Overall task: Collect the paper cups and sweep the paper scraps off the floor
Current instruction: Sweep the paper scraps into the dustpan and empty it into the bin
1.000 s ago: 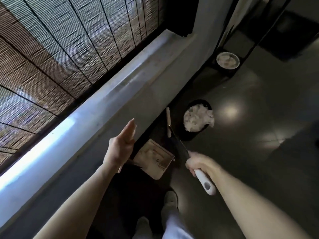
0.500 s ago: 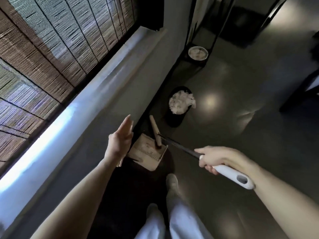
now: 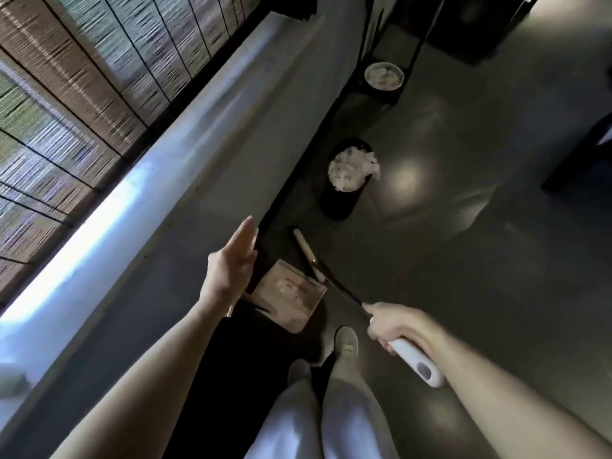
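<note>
Beside the window wall, head view looking down on a dark glossy floor [image 3: 480, 260]. Left hand [image 3: 231, 273] is raised in the air beside the grey wall below the sill [image 3: 99, 233]. Its fingers are straight and pressed together, palm side-on, and it holds nothing. Right hand [image 3: 394, 326] grips the white handle of a broom [image 3: 344, 296], fingers curled round it and forefinger lying along the dark shaft. The handle end sticks out behind the hand. The shaft runs forward and left, down to a cream head on the floor, just beside the far corner of a beige dustpan [image 3: 288, 296]. The dustpan lies flat on the floor close to the wall, in front of the person's light shoes [image 3: 346, 342]. Something pale is in the pan; cannot tell what. Paper scraps [image 3: 351, 170] are heaped white in a black bin [image 3: 337, 203], which stands on the floor further along the wall. Beyond it is a round pale-rimmed container [image 3: 384, 76] with more pale stuff inside, too blurred to tell. Bamboo blind [image 3: 82, 77] covers the window, upper left. Pale trousers [image 3: 314, 419] at bottom centre.
</note>
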{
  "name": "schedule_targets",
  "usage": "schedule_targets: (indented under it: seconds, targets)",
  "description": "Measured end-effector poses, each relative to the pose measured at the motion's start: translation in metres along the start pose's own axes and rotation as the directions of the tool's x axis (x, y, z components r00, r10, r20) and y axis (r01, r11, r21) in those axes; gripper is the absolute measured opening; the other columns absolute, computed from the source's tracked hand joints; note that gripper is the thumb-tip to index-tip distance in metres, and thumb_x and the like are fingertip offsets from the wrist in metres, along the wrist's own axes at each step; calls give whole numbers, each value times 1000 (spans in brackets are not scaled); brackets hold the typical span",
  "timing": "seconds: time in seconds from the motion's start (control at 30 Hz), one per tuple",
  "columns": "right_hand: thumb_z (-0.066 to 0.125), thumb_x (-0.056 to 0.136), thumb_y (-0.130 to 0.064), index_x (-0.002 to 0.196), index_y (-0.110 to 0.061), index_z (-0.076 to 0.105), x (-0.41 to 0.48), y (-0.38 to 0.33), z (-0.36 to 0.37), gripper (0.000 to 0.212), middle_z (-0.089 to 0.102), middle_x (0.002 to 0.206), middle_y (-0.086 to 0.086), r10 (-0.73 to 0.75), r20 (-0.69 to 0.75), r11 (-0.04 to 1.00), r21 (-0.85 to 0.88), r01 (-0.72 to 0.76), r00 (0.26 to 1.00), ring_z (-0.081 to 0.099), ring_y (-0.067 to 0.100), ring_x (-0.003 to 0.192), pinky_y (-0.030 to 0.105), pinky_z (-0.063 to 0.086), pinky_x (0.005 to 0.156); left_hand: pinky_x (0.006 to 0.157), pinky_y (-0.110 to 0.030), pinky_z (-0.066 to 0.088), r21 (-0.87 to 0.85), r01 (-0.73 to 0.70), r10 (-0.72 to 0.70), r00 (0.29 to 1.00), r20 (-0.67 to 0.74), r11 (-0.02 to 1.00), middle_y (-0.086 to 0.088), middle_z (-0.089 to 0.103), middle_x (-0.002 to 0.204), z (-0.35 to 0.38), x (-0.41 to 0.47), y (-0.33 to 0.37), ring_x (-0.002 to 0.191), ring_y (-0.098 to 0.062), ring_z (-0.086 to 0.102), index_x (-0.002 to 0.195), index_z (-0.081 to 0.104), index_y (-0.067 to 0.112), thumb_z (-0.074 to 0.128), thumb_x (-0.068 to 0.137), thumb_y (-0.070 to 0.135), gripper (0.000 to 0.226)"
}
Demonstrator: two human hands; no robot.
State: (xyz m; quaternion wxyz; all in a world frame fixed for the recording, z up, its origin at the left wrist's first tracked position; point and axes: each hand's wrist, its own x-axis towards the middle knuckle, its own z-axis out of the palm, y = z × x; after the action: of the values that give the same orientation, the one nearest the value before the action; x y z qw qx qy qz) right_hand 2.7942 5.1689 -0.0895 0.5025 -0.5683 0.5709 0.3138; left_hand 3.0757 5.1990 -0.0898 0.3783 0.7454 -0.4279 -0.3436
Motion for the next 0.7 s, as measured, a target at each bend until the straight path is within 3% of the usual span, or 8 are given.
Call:
schedule_targets:
  seconds: [0.07,0.2,0.3,0.4,0.5,0.7]
  targets:
    - [45,84,-5,149,-25,28,-8,2,5,70,60,69,9,2,54,995,96,-8,999,55,19,57,31,48,60,88,7,27,-1,-1,1,1000,-10,1000,24,52,121,-1,-2,-1,102,31,42,140,47,28,56,89,-2,61]
    - [43,91,3,147,-27,28,-21,8,-20,65,42,44,0,21,147,924,374,-75,989,38,7,36,16,33,36,92,3,28,29,10,-10,1000,6,1000,33,51,118,-1,-11,-5,113,16,47,139,45,38,59,90,5,61]
    - [45,92,3,147,-29,28,-23,0,-45,66,43,41,-1,25,109,912,404,-67,994,38,6,36,16,33,35,100,-2,28,-2,21,-21,1000,-18,1000,26,53,127,-13,-16,-12,119,11,47,139,45,39,59,89,1,64]
    - [49,92,1,147,-29,30,-15,-19,-66,65,49,39,-1,16,25,903,428,-25,1000,41,6,36,17,35,36,94,2,28,-52,28,-33,996,-82,998,29,53,123,-25,-22,-14,114,18,47,135,48,42,57,88,-4,67]
    - [49,93,1,146,-27,32,2,-48,-85,63,49,40,-1,-3,-44,888,459,23,999,41,6,33,16,35,35,91,4,29,-94,63,-76,986,-148,994,25,53,123,-32,-17,-17,110,22,46,138,48,33,54,87,-5,65]
    - [49,93,0,148,-23,28,63,-95,-86,63,46,64,6,-40,-92,879,471,79,995,41,6,36,19,36,38,94,2,29,-142,70,-91,985,-145,987,24,53,125,-34,10,-19,113,19,46,139,47,32,51,87,-12,68]
